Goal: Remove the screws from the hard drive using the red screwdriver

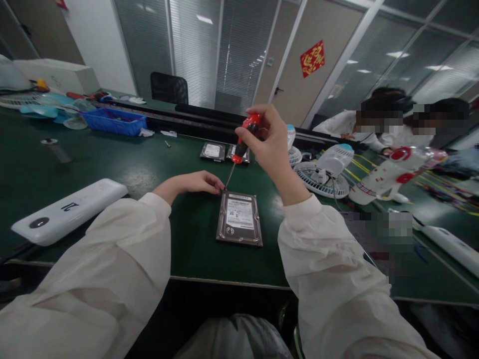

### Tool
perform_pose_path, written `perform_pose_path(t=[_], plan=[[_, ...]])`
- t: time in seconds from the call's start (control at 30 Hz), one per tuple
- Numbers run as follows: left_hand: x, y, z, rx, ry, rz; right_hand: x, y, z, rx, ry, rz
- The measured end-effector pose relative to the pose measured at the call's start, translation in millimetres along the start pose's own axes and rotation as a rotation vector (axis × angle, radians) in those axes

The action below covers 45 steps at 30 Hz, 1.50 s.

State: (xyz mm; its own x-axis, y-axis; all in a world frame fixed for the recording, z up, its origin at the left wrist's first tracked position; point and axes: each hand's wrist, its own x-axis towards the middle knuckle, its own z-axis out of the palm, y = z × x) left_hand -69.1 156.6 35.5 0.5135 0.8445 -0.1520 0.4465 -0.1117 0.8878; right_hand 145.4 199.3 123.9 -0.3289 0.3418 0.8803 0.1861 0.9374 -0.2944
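Observation:
A hard drive [239, 217] lies label up on the green table in front of me. My right hand [270, 137] is closed around the red and black handle of a screwdriver [241, 144], held tilted above the drive. Its thin shaft runs down to the drive's far left corner. At that same corner, my left hand [198, 182] has its fingertips pinched together beside the screwdriver tip. What sits between those fingertips, if anything, is too small to see. Farther back lie two more hard drives [212, 151], one partly behind the screwdriver.
A white device marked 21 [71, 212] lies at left, near a metal cylinder [56, 149]. Behind are a blue basket [114, 121] and a small screw-like piece [167, 144]. White fans [322, 174] and a red-and-white bottle-shaped object [396, 172] stand right; people sit beyond.

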Motion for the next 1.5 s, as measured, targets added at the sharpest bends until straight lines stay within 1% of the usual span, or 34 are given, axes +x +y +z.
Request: perform_pose_path(t=[0.17, 0.3, 0.4, 0.47, 0.57, 0.63, 0.7, 0.8, 0.83, 0.9, 1.03, 1.1, 1.27, 1.33, 1.43, 1.5], plan=[[0, 1, 0.5, 0.002, -0.007, 0.014, 1, -2, 0, 0.070, -0.083, -0.062], [-1, 1, -0.2, 0.017, -0.011, 0.021, 0, -5, 2, -0.006, -0.019, -0.039], [0, 0, -0.3, 0.009, -0.006, 0.015, 1, -1, 2, -0.024, 0.024, -0.032], [0, -1, -0.2, 0.006, -0.004, 0.011, 2, 5, 1, 0.027, -0.012, -0.026], [1, -2, -0.1, 0.003, -0.007, 0.013, 4, 13, 0, 0.183, -0.133, -0.004], [1, -2, -0.2, -0.005, -0.005, 0.017, 4, 15, 0, 0.251, -0.157, 0.002], [1, -2, -0.2, -0.011, 0.001, 0.018, 4, 14, 1, 0.221, -0.101, 0.012], [1, -2, -0.3, -0.012, 0.009, 0.015, 2, 10, 3, 0.095, 0.021, 0.027], [1, -2, -0.4, -0.010, 0.008, 0.012, 2, 10, 2, 0.074, 0.043, 0.029], [1, -2, -0.8, -0.003, 0.004, 0.008, 2, 10, 1, 0.091, 0.027, 0.025], [1, -2, -1.6, 0.012, 0.001, -0.001, 4, 14, -2, 0.249, -0.073, -0.016], [1, -1, -1.7, 0.009, 0.000, -0.010, 4, 13, -1, 0.264, -0.070, -0.029], [1, -1, -1.5, -0.004, 0.003, -0.015, 3, 7, 0, 0.152, 0.022, -0.033], [1, -2, -1.2, -0.009, 0.006, -0.004, 3, 8, 0, 0.187, 0.013, -0.043], [1, -2, -0.1, -0.022, 0.001, 0.004, 3, 11, -2, 0.263, -0.041, -0.046], [0, -1, 0.4, -0.022, -0.002, -0.003, 3, 11, -3, 0.243, -0.055, -0.053]])
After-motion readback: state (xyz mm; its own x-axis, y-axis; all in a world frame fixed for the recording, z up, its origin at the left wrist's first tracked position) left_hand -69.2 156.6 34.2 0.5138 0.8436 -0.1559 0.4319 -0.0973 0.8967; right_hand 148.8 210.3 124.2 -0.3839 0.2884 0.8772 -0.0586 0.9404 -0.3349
